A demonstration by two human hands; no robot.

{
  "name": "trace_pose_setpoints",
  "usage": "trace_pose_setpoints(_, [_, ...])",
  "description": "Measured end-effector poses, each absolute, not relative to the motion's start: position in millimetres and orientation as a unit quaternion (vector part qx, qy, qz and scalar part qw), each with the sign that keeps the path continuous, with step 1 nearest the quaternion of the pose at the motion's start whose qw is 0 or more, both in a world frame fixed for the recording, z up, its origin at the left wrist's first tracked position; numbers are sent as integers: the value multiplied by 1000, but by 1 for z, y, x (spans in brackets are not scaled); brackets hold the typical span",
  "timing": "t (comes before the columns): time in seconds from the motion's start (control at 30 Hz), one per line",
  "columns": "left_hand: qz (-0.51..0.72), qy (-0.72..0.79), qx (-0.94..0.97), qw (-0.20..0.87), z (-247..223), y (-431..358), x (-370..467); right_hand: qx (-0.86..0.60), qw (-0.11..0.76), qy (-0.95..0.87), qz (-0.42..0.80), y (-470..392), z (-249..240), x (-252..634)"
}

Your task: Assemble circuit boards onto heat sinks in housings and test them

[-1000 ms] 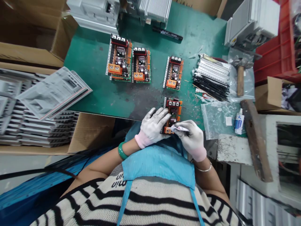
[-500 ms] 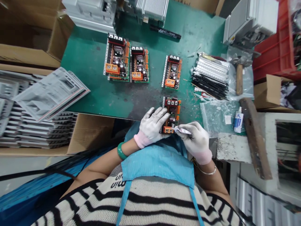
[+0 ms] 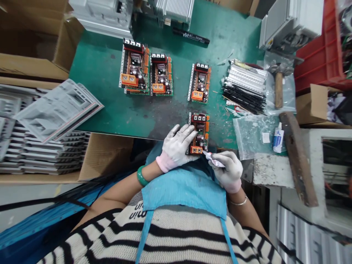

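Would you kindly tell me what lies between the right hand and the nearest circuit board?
The head view shows a small tube, held in the right hand and pointing towards the circuit board.

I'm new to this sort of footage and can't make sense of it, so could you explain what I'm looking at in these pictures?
There is no machine here: these are a person's own hands in white gloves, seen from a camera worn on the head, looking forward and down. The left hand lies flat against a rectangular circuit board with orange terminals. The right hand holds a small, whitish squeeze tube, its tip pointing toward the board's near end. On the green tabletop also lie similar boards, a black marker pen, a bundle of silvery and black strips and a hammer with a wooden handle.
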State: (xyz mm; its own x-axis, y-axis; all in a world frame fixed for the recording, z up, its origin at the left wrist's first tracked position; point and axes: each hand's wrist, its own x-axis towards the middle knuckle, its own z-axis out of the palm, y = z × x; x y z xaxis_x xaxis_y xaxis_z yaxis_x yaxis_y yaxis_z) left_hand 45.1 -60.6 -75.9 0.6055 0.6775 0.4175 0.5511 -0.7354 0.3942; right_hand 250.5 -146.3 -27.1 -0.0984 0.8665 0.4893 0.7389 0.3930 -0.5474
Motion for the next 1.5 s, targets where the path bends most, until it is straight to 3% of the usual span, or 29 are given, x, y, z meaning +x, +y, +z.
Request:
trace_pose_setpoints(0.2, [280, 349, 887, 115, -76, -61, 45, -500, 386, -770, 88, -153, -25, 248])
trace_pose_setpoints(0.47, [281, 352, 884, 124, -77, -62, 44, -359, 271, -893, -11, -136, -11, 220])
trace_pose_setpoints(0.8, [291, 349, 884, 111, -76, -62, 45, -394, 218, -892, -32, -132, -4, 213])
trace_pose_setpoints(0.93, [290, 342, 886, 118, -75, -61, 44, -443, 279, -852, 11, -144, -7, 236])
trace_pose_setpoints(1.07, [298, 306, 898, 107, -75, -58, 44, -570, 433, -691, 98, -151, -19, 257])
trace_pose_setpoints(1.2, [306, 249, 914, 90, -75, -57, 45, -671, 563, -470, 109, -138, -41, 260])
trace_pose_setpoints(1.37, [220, 257, 931, 135, -73, -54, 45, -688, 572, -427, 129, -99, -57, 257])
trace_pose_setpoints(1.5, [234, 239, 933, 137, -72, -50, 43, -699, 549, -440, 130, -80, -57, 256])
